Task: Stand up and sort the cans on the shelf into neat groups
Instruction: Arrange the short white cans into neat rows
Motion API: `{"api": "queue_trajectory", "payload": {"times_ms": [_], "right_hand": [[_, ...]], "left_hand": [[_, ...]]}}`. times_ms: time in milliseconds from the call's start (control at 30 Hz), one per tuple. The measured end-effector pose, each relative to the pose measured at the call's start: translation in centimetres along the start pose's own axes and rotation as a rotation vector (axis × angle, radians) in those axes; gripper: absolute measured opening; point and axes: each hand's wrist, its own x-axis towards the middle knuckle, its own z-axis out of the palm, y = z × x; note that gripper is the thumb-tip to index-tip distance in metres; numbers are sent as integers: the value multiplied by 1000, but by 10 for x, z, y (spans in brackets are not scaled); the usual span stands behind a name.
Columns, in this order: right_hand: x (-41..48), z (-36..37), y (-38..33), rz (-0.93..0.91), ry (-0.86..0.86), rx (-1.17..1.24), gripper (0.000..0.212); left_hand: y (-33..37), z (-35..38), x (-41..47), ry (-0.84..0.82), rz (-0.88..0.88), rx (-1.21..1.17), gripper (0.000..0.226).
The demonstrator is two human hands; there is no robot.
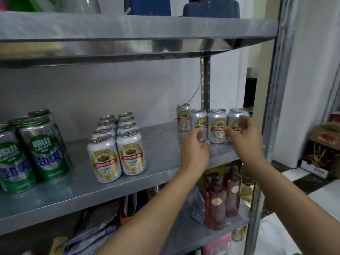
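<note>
— Where are the cans?

— All upright on the metal shelf [161, 144]: green cans [44, 150] left, a double row of silver cans [117, 144] mid-shelf, four silver cans [217, 126] right.

— The hands?

— Left hand [195, 150] and right hand [246, 135] reach those four, fingers apart, gripping nothing.

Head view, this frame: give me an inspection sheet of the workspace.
Surface: metal shelf, bare between groups.
Job's things: green cans left; silver cans in two rows, middle; four loose silver cans right, all upright.
Clutter: pump bottles and bags below.
Grippers: left hand and right hand open, at the loose cans.
Cables: thin wire by the rear post.
Surroundings: white wall, cardboard box on the floor.
</note>
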Motion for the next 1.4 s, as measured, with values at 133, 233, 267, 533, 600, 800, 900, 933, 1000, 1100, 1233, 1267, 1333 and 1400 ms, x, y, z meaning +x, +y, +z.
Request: {"api": "queue_trajectory", "payload": {"times_ms": [133, 233, 267, 533, 600, 800, 900, 933, 1000, 1100, 1233, 1267, 1333, 1400], "right_hand": [[20, -10, 28, 41, 27, -66, 75], [31, -12, 39, 75, -42, -53, 83], [35, -12, 40, 85, -66, -46, 84], [61, -5, 52, 100, -165, -84, 65], [62, -4, 50, 71, -161, -138, 58], [48, -14, 28, 52, -112, -181, 52], [33, -21, 1, -19, -117, -167, 53], [27, -22, -11, -33, -137, -149, 58], [17, -19, -34, -71, -195, -118, 66], [0, -4, -66, -107, -272, -53, 63], [-22, 23, -99, -137, -348, 29, 58], [-25, 30, -104, -147, -366, 37, 57], [-30, 43, -112, -163, -396, 53, 55], [-34, 57, -119, -172, -433, 61, 54]], "left_hand": [[1, 24, 14, -45, 7, 6, 34], [2, 36, 21, -92, -12, -7, 37], [3, 38, 22, -108, -17, -11, 38], [14, 29, 25, -228, -84, -38, 48], [16, 19, 26, -227, -98, -48, 46], [37, -5, 21, -256, -62, -4, 41], [53, -14, 18, -273, -54, -55, 43], [59, -18, 17, -275, -55, -70, 45], [70, -28, 13, -262, -32, -67, 46], [85, -54, 11, -205, 18, -40, 38], [92, -108, 22, -136, 76, 49, 30], [92, -123, 25, -142, 72, 63, 33], [95, -153, 29, -183, 40, 100, 41], [95, -179, 33, -236, 32, 129, 47]]}}
